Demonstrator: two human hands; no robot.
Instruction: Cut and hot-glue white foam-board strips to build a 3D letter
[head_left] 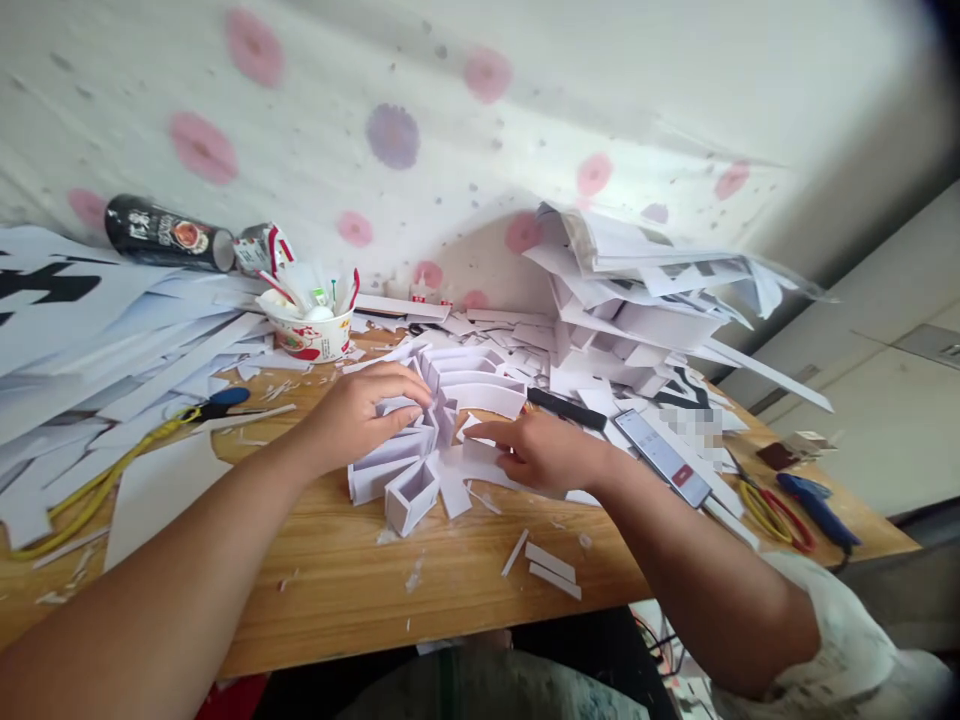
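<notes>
A white paper model (pixel 442 425) made of several folded box-like strips fanned out sits on the wooden table (pixel 337 580). My left hand (pixel 367 408) rests on its left side, fingers curled over the strips and pressing them. My right hand (pixel 536 450) lies on the model's right edge, its fingers pointing left and pinching a white strip near the centre. Small cut paper pieces (pixel 551 565) lie in front of the model.
Heaps of white paper strips (pixel 112 340) fill the left, a paper stack (pixel 637 290) the back right. A paper cup (pixel 311 325), dark can (pixel 165 235), blue-handled scissors (pixel 217 402), phone (pixel 664 458), black pen (pixel 566 408) and red-yellow scissors (pixel 776 510) lie around.
</notes>
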